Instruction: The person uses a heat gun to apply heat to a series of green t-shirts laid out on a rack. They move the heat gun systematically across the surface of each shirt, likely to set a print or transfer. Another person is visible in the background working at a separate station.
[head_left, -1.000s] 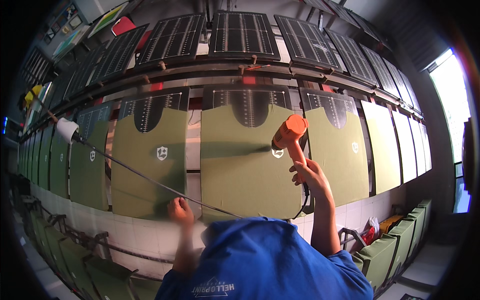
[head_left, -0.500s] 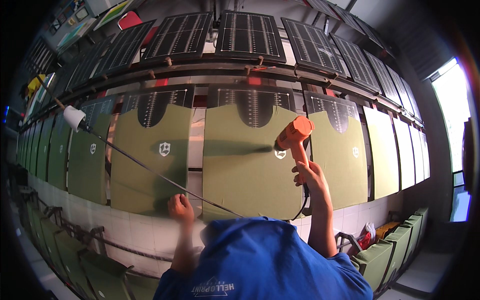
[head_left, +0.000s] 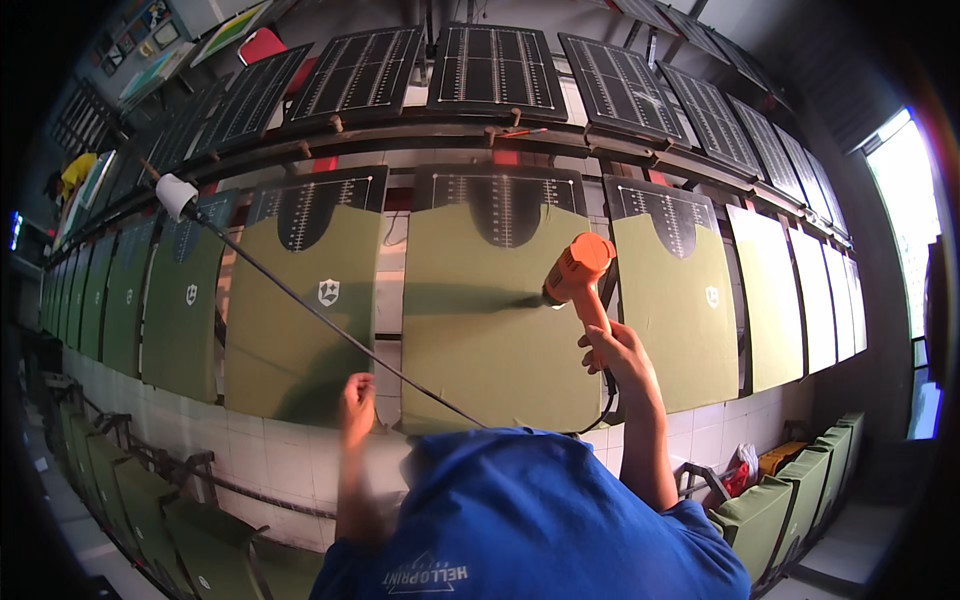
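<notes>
My right hand (head_left: 622, 355) is wrapped round the handle of an orange heat gun (head_left: 582, 265). The gun's dark nozzle points left and down, over a white shield emblem on the green shirt (head_left: 490, 360) in front of me. That emblem is mostly hidden by the nozzle. My left hand (head_left: 357, 408) hovers by the lower right corner of the neighbouring green shirt (head_left: 290, 350), fingers loosely curled, with nothing visible in them. This shirt bears a white shield emblem (head_left: 328, 292) in full view. Both shirts lie flat on black boards with white ruled marks (head_left: 345, 190).
A dark cable or rod (head_left: 300, 295) with a white cup-shaped piece (head_left: 177, 197) slants across the left shirt toward my waist. Behind a dark rail (head_left: 400, 130) stand more marked black boards (head_left: 497, 70). Green-covered boards (head_left: 760, 515) line the near side. A person in yellow (head_left: 77, 175) is far left.
The heat gun has shifted slightly left, and its nozzle covers more of the emblem. My left hand has moved a little left and up. The whole view has turned slightly.
</notes>
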